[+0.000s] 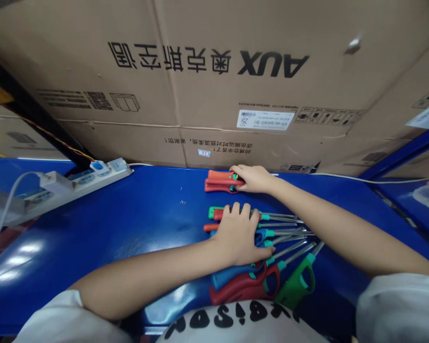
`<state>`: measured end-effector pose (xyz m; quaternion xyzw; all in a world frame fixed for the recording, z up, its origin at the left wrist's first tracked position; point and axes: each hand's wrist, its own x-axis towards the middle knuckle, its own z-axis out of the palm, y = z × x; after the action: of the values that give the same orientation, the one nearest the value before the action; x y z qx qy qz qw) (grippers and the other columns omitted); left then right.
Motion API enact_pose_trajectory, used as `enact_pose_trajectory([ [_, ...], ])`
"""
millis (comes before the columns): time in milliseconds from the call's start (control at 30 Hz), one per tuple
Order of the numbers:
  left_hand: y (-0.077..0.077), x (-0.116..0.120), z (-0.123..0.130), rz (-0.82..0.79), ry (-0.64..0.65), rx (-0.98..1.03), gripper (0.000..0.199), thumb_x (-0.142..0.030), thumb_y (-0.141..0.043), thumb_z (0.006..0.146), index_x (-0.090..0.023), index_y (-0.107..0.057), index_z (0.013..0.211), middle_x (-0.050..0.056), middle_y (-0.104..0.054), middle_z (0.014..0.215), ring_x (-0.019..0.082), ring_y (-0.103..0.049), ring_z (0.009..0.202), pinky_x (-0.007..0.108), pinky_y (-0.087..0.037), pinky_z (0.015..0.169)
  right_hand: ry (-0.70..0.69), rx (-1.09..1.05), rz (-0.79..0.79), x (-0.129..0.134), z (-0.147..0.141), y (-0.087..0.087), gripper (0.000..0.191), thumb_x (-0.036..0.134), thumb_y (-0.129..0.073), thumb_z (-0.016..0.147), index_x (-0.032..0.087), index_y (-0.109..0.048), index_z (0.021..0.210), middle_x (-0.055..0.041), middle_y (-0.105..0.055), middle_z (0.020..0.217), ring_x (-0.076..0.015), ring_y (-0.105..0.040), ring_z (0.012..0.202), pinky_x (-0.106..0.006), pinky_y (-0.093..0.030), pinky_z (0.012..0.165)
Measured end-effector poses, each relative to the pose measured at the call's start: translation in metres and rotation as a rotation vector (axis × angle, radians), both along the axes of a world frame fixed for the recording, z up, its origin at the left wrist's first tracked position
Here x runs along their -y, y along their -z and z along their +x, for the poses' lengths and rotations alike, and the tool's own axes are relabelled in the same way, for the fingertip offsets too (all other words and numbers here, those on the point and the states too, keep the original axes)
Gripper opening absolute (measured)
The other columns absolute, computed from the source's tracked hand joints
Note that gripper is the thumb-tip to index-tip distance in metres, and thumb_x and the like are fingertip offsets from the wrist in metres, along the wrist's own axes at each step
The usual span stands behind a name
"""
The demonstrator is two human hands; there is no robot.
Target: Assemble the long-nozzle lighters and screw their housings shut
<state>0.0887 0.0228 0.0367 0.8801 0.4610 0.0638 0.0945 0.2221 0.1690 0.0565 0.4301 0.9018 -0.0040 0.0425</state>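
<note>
Long-necked gas lighters with coloured handles and metal barrels lie on a blue tabletop. At the back, my right hand is closed round an orange lighter and a red lighter lying side by side, their barrels mostly hidden behind the hand. My left hand rests palm down across several lighters in the nearer group, its fingers spread and thumb apart. Green and red handles poke out past its fingertips. Close to my body are another red lighter, a blue lighter and a green lighter.
Behind the tabletop stands a large cardboard box with upside-down print. To the left lies a white power strip with plugs and cables. A blue metal post rises at the right. A thin white cable runs along the back edge.
</note>
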Motion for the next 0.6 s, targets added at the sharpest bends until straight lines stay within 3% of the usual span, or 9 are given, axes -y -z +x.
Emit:
enact_pose_trajectory([
  [167, 0.003, -0.001, -0.001, 0.022, -0.008, 0.006, 0.086, -0.080, -0.055, 0.078, -0.016, -0.057, 0.135, 0.019, -0.060, 0.126, 0.042, -0.053, 0.113, 0.060, -0.044, 0.096, 0.046, -0.019, -0.069, 0.001, 0.012, -0.013, 0.069, 0.050, -0.072, 0.084, 0.018, -0.049, 0.140, -0.0138, -0.060, 0.133, -0.0260, -0.067, 0.104, -0.029, -0.046, 0.076],
  [333, 0.001, -0.002, -0.001, 0.010, -0.005, 0.003, 0.081, -0.079, -0.054, 0.080, -0.017, -0.060, 0.131, 0.019, -0.059, 0.129, 0.042, -0.053, 0.116, 0.058, -0.044, 0.097, 0.070, -0.066, -0.046, 0.026, 0.032, -0.048, 0.051, 0.046, -0.062, 0.093, 0.020, -0.052, 0.136, -0.0120, -0.060, 0.133, -0.0241, -0.066, 0.102, -0.029, -0.045, 0.075],
  [433, 0.001, -0.004, -0.001, 0.007, -0.004, -0.001, 0.082, -0.079, -0.053, 0.081, -0.016, -0.060, 0.132, 0.020, -0.058, 0.130, 0.043, -0.052, 0.117, 0.058, -0.043, 0.098, 0.022, -0.051, -0.077, 0.064, 0.058, -0.070, 0.025, 0.032, -0.061, 0.093, 0.019, -0.063, 0.114, -0.0080, -0.069, 0.111, -0.0222, -0.066, 0.094, -0.029, -0.043, 0.074],
  [500, 0.002, -0.005, -0.001, 0.011, -0.007, 0.010, 0.082, -0.079, -0.054, 0.081, -0.016, -0.059, 0.133, 0.020, -0.058, 0.130, 0.043, -0.052, 0.119, 0.058, -0.043, 0.099, 0.006, 0.008, -0.223, 0.102, 0.077, -0.078, 0.009, 0.022, -0.064, 0.087, 0.022, -0.066, 0.096, -0.0018, -0.071, 0.093, -0.0181, -0.065, 0.081, -0.027, -0.042, 0.069],
  [600, 0.004, -0.006, -0.002, 0.029, -0.009, 0.029, 0.080, -0.077, -0.055, 0.082, -0.017, -0.058, 0.134, 0.019, -0.058, 0.131, 0.042, -0.051, 0.121, 0.057, -0.043, 0.100, 0.091, 0.001, -0.341, 0.167, 0.100, -0.069, 0.018, 0.017, -0.073, 0.079, 0.027, -0.067, 0.093, 0.0025, -0.071, 0.089, -0.0164, -0.065, 0.076, -0.026, -0.042, 0.066],
])
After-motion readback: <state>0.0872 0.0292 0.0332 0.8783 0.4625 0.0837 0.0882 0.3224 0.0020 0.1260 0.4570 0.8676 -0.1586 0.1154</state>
